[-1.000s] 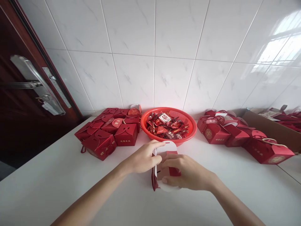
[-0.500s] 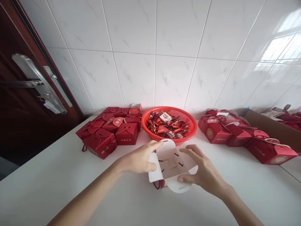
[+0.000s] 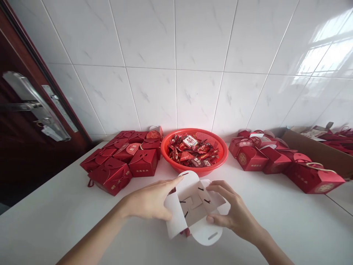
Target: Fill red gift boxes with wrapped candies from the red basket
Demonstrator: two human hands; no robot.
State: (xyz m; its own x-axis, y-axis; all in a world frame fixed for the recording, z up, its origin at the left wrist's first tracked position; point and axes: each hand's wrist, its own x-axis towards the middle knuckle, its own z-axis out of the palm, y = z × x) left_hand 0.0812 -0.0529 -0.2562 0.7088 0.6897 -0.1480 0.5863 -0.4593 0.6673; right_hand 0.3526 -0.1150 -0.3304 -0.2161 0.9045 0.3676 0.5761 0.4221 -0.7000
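Note:
A small red gift box point(image 3: 195, 200) with a white inside stands before me, its flaps folded outward and dark cord ends showing inside. My left hand point(image 3: 151, 200) is beside its left flap, index finger stretched toward the back flap and thumb apart, touching the flap's edge. My right hand point(image 3: 233, 209) holds the right side, index finger at the back corner and thumb on the front flap; its other fingers are partly hidden. Just behind the box, a red plastic basket point(image 3: 224, 150) holds many wrapped candies point(image 3: 190, 149).
Closed red gift boxes stand in a group at the left point(image 3: 110, 175) and another at the right point(image 3: 252, 158). A cardboard carton point(image 3: 311, 145) with flat red pieces is at the far right. Behind the white table point(image 3: 55, 224) rises a tiled wall point(image 3: 154, 95); a door handle point(image 3: 35, 106) is at left.
My left thumb has slid off the left flap to its edge. The gift box sits lower in view and slightly left, its flaps spread a bit wider. The view has shifted slightly.

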